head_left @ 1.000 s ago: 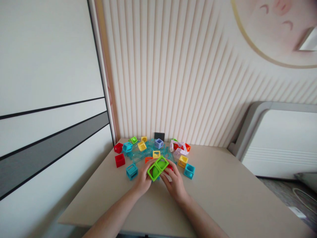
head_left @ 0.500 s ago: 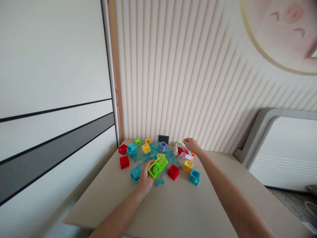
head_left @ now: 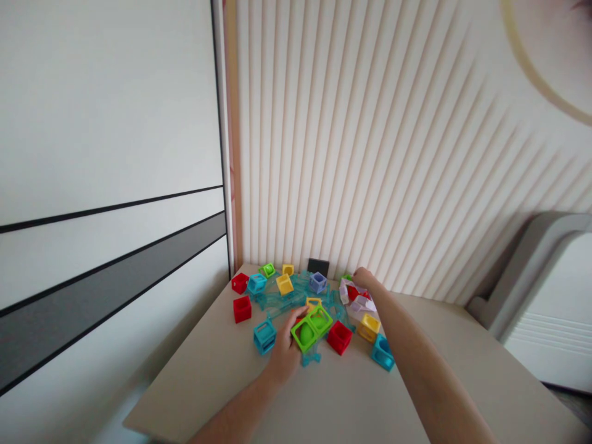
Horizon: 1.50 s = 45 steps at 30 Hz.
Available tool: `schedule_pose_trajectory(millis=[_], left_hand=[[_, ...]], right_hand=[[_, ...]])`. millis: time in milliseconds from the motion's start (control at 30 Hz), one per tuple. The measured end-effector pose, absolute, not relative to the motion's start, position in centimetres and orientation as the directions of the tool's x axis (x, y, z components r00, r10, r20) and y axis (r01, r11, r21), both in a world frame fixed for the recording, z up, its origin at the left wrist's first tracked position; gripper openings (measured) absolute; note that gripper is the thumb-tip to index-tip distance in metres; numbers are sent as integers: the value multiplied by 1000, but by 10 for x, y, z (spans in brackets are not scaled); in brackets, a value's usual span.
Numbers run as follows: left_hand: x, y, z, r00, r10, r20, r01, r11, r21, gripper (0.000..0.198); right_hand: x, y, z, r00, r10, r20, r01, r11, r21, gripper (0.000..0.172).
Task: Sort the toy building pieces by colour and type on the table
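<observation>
My left hand (head_left: 285, 351) grips a lime-green toy block (head_left: 312, 328) made of two joined open-frame cubes with rounded green shapes inside; its fingers wrap the block's left side. My right hand (head_left: 364, 277) reaches to the back right, beside a small green block (head_left: 347, 277) and just above the lilac pieces (head_left: 361, 303) and red pieces (head_left: 354, 292). Its fingers are turned away and mostly hidden, so I cannot make out whether it touches the green block. Close to the held block are a red cube (head_left: 340, 338) and a yellow cube (head_left: 313, 303).
Translucent teal pieces (head_left: 296, 288) lie in the middle of the table (head_left: 342, 407). Around them are blue cubes (head_left: 264, 337), red cubes (head_left: 242, 309), yellow cubes (head_left: 369, 327) and a purple cube (head_left: 317, 282). A dark panel (head_left: 319, 266) leans against the ribbed wall (head_left: 296, 154).
The view has turned a little to the left, so everything sits further right. My right hand has dropped closer to the green block at the back. My left hand still holds the green double block.
</observation>
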State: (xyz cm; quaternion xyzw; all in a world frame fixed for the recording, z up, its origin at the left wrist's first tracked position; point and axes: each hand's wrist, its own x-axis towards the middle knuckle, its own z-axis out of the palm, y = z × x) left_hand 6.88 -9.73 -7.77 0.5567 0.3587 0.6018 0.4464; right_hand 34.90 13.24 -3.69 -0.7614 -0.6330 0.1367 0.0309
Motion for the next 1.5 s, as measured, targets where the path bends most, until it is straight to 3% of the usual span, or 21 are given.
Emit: schedule_pose_trajectory(millis=[300,500,767,1067,1500], left_hand=[[70,-98,-77,50,951,305,-140,-296,945,40],[71,-98,-79,70,948,312,-145,-300,943,41],[70,-95,-82,103,942,319,-59,-314,948,40],[70,-96,-79,114,941,318,-56,-314,948,40],[71,-95,-81,112,943,313,-60,-308,950,39]], right_hand=[[354,132,-37,110,970,-218,950,-168,-265,32],[357,113,-32,85,980,-178,929,-142,-343,32],[358,95,-29,121,992,-35,900,-125,-418,35],[357,89,-39,233,961,152,906,-158,-393,24],[356,83,-43,273,917,291,913,-152,-378,27]])
